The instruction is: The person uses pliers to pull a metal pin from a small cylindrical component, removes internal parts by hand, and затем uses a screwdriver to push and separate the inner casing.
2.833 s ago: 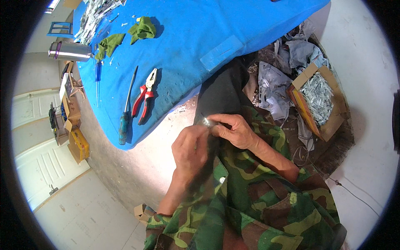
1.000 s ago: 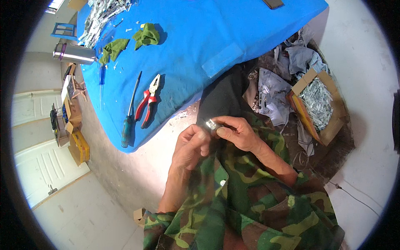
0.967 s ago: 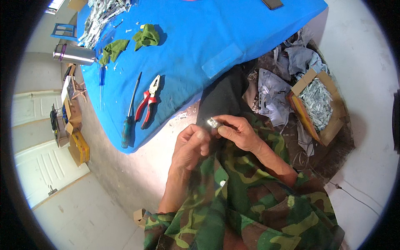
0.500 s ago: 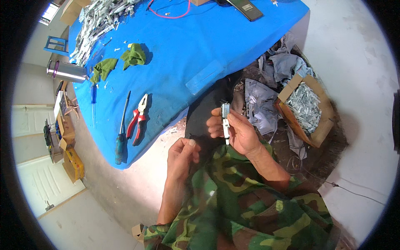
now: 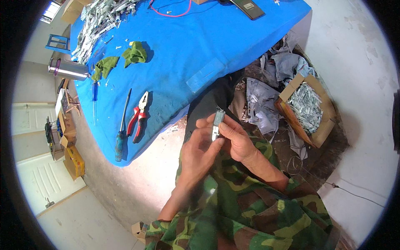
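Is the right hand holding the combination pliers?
No, the right hand grips a grey-and-white part; the combination pliers lie on the blue tablecloth.

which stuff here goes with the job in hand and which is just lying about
Job, most likely:
grey-and-white part, in the right hand, left hand at its white end
red-handled pliers and teal-handled screwdriver, unheld on the blue cloth

Seemingly just lying about:
phone
crumpled green cloths
silvery cylinder

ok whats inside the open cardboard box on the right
The cardboard box holds a heap of thin, pale white-and-grey pieces, lying jumbled. Only the top of the heap shows; anything beneath it, and the bottom of the box, is covered.
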Demonstrator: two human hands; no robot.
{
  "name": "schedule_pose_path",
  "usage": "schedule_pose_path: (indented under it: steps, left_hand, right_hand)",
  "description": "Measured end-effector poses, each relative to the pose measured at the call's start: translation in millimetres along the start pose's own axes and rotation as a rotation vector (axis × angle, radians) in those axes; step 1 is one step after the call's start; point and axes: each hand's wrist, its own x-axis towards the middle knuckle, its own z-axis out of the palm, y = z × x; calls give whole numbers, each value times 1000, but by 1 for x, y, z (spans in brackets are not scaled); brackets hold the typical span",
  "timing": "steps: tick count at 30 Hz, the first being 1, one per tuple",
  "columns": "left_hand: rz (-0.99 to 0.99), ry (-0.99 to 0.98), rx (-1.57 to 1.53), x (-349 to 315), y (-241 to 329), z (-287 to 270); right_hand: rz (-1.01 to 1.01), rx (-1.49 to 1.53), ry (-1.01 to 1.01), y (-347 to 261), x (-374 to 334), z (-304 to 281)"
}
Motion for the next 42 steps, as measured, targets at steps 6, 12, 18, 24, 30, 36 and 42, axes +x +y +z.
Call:
schedule_pose_path:
  steps: [6,12,18,24,30,36,42]
  left_hand:
    - [196,175,251,-4,7,-8]
    - [317,212,314,-3,-3,-13]
    - [379,234,436,-4,-8,-16]
    - [444,270,500,-3,-13,-18]
    - [444,288,451,-3,-11,-19]
    - [473,309,444,-2,-15,-21]
    - [485,322,445,-2,-18,-21]
  right_hand:
    - [-46,-166,92,-10,-2,2]
    - [-1,-255,152,-14,-4,1]
    - [-17,-313,142,-14,-5,1]
    - [-15,-292,139,-13,-4,0]
    - [-56,-300,101,-9,-4,-3]
    - [-56,-274,73,-6,-4,-7]
    - [-41,-254,64,-5,-4,-8]
